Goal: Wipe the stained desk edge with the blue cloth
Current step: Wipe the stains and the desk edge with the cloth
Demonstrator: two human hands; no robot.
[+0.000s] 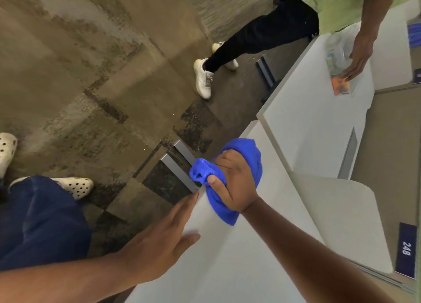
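Note:
A bunched blue cloth lies pressed on the white desk close to its left edge. My right hand grips the cloth from above, fingers wrapped around it. My left hand rests flat with fingers straight along the desk edge, just below and left of the cloth, thumb on the desk top. I cannot make out any stain on the edge here.
A second white desk stands farther along; another person in a green shirt has a hand on a plastic bag there. Their white shoes are on the carpet. Grey desk legs sit below the edge. A label "248" is at right.

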